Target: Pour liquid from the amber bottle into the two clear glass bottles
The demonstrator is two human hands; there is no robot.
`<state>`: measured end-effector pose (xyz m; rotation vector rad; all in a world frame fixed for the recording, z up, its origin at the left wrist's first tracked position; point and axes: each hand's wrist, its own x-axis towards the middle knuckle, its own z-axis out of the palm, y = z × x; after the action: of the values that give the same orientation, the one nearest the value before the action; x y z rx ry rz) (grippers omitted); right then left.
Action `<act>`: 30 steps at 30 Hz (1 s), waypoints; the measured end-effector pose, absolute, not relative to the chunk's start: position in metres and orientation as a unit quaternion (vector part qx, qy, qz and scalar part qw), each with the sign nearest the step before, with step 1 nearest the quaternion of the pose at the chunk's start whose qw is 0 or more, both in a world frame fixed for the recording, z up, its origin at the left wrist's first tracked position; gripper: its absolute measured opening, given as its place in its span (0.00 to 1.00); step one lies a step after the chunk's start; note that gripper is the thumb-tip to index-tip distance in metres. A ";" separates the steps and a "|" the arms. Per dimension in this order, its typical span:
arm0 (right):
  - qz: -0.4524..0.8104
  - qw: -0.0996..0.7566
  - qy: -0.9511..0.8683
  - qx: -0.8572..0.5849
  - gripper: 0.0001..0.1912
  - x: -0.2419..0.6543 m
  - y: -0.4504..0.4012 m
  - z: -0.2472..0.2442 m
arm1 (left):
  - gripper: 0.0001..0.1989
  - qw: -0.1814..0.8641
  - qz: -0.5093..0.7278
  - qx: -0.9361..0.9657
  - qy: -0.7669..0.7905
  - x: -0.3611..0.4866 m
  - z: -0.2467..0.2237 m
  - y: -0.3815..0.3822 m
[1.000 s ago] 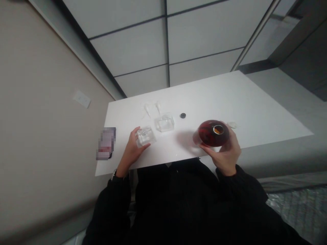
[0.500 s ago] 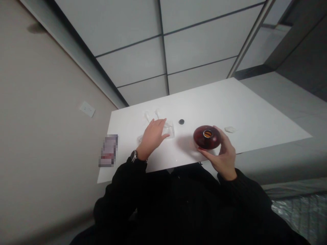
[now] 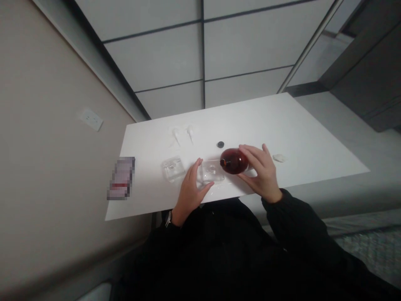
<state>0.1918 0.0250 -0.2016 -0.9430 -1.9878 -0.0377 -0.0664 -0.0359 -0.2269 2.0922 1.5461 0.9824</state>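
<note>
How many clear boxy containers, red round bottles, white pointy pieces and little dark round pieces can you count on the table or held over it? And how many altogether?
Clear boxy containers: 2
Red round bottle: 1
White pointy pieces: 2
Little dark round piece: 1
Total: 6

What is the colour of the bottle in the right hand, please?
The bottle is dark red; the head view shows it.

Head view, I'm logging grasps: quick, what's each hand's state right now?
Left hand: curved around the left end of a clear container; whether its grip is closed cannot be told.
Right hand: closed on the red bottle, holding it tilted.
</note>
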 end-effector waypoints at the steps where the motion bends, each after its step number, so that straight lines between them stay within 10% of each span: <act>1: -0.023 0.444 -0.812 -0.378 0.37 0.191 0.026 -0.201 | 0.42 0.192 0.348 0.740 0.542 -0.067 -0.227 -0.035; 30: -0.125 0.350 -0.855 -0.362 0.40 0.194 0.038 -0.190 | 0.38 0.186 0.386 0.707 0.563 -0.064 -0.228 -0.031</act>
<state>0.1937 0.0379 -0.1903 -0.9364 -2.2144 -0.3248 -0.0641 -0.0308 -0.2280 1.9905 1.5853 1.0867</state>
